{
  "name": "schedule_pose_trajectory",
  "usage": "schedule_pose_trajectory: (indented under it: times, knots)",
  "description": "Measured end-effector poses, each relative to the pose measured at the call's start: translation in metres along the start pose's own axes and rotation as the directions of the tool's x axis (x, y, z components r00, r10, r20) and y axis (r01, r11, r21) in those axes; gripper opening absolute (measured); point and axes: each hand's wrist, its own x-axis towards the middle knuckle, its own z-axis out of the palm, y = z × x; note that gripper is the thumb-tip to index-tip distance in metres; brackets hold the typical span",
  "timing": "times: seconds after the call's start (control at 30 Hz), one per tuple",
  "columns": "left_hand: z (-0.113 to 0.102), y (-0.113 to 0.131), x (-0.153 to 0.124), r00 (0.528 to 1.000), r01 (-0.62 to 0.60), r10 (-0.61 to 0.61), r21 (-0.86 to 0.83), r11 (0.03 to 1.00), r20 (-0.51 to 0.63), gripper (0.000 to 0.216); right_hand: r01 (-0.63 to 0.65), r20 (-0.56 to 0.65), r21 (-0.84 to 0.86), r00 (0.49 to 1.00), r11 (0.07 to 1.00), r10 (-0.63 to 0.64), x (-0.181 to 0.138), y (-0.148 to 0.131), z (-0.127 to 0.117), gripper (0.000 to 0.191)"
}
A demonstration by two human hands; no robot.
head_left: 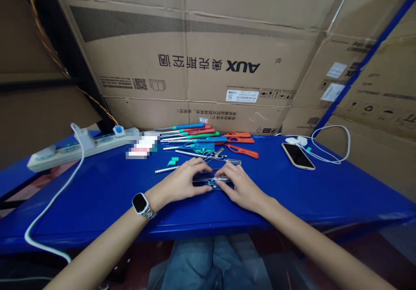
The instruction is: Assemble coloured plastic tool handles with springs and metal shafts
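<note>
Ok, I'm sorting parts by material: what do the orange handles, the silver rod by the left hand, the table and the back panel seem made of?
Orange handles: probably plastic, smooth, judging by their uniform colour and cutout shape.
Silver rod: likely metal, polished, from its bright shine.
Table: smooth, glossy blue; the sheen could mean painted metal or plastic.
Panel: cardboard, matte brown, creased and box-printed.

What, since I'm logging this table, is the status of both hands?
Right hand pinching metal piece. Left hand alongside, grip unclear. Orange handles beyond, clear of both hands.
</note>
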Motion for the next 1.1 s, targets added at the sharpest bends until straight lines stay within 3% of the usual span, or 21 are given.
schedule_pose_trajectory:
  times: [0.17, 0.43, 0.67, 0.83, 0.97, 1.1]
  knots:
    - [0.004, -0.001, -0.003, 0.995, 0.030, -0.033, 0.036, 0.999, 0.097, 0.021, -0.024, -0.017, -0.039, 1.000, 0.999, 0.023, -0.002, 0.002, 0.000, 0.006]
    - [0.003, -0.002, -0.008, 0.995, 0.068, -0.074, 0.080, 0.994, 0.072, 0.024, -0.023, -0.044, 0.017, 0.999, 1.000, 0.024, 0.009, 0.007, 0.007, 0.015]
    - [0.001, -0.008, -0.013, 0.994, 0.090, -0.096, 0.095, 0.991, 0.058, 0.029, 0.089, 0.046, -0.071, 0.995, 0.994, -0.086, 0.020, 0.010, 0.007, 0.020]
    - [0.000, -0.007, -0.013, 0.993, 0.096, -0.101, 0.102, 0.990, 0.052, 0.030, 0.101, 0.042, -0.084, 0.994, 0.991, -0.098, 0.019, 0.011, 0.009, 0.023]
    - [0.000, -0.007, -0.014, 0.996, 0.056, -0.064, 0.145, 0.988, 0.054, 0.033, 0.086, 0.036, -0.129, 0.996, 0.988, -0.082, 0.016, 0.007, 0.010, 0.025]
    - [-0.001, -0.009, -0.017, 0.997, -0.063, 0.045, 0.310, 0.949, 0.066, 0.031, 0.079, 0.025, -0.146, 0.997, 0.986, -0.076, 0.017, 0.004, 0.010, 0.024]
